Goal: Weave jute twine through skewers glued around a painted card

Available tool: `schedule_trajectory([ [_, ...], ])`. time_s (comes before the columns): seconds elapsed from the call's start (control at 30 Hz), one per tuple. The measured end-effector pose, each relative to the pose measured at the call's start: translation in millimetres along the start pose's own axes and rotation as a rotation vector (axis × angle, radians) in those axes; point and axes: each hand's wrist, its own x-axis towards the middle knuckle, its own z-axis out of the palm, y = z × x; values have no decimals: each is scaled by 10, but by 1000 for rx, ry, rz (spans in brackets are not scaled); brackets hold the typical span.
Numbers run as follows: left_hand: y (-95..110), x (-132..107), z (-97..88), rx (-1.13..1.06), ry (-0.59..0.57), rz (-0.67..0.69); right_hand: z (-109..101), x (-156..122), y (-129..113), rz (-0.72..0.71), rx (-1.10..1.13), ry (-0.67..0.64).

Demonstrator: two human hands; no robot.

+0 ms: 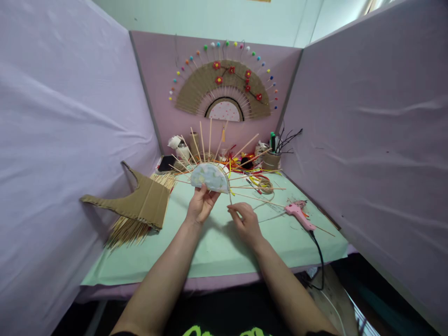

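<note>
My left hand holds up a pale patterned half-disc by its straight lower edge; several thin wooden sticks fan out from it. My right hand hovers just above the green table mat, below and to the right of the half-disc. Its fingers are curled in a pinch near a thin stick or thread that runs rightward. What the fingers hold is too fine to make out.
A pink glue gun with a black cord lies at right. A cardboard arch piece rests over a pile of sticks at left. Jars, twine, scissors and scraps crowd the back. A finished fan hangs on the rear partition.
</note>
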Motion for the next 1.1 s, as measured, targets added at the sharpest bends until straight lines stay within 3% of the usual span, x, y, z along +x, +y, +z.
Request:
schedule_trajectory([
  [0.13, 31, -4, 42, -38, 34, 42, 8, -35, -215, -212, 210, -311],
  [0.23, 29, -9, 45, -26, 22, 63, 51, -72, -321, -266, 229, -393],
  [0.3, 14, -18, 38, -25, 17, 59, 86, -101, -335, -220, 203, -321],
  [0.47, -24, -45, 18, -44, -3, -23, 157, -195, -290, 27, 222, 23],
  [0.67, -40, -61, 20, -34, 28, -77, 184, -222, -290, -10, 131, -33],
  [0.87, -76, -103, 12, -18, -76, -140, 114, -174, -173, -23, -25, 2],
  [1.0, -97, -118, -32, 18, -106, -195, -48, -161, -78, -6, -138, 99],
  [1.1, -113, -107, -60, 10, -99, -198, -286, -145, 54, 30, -207, 140],
])
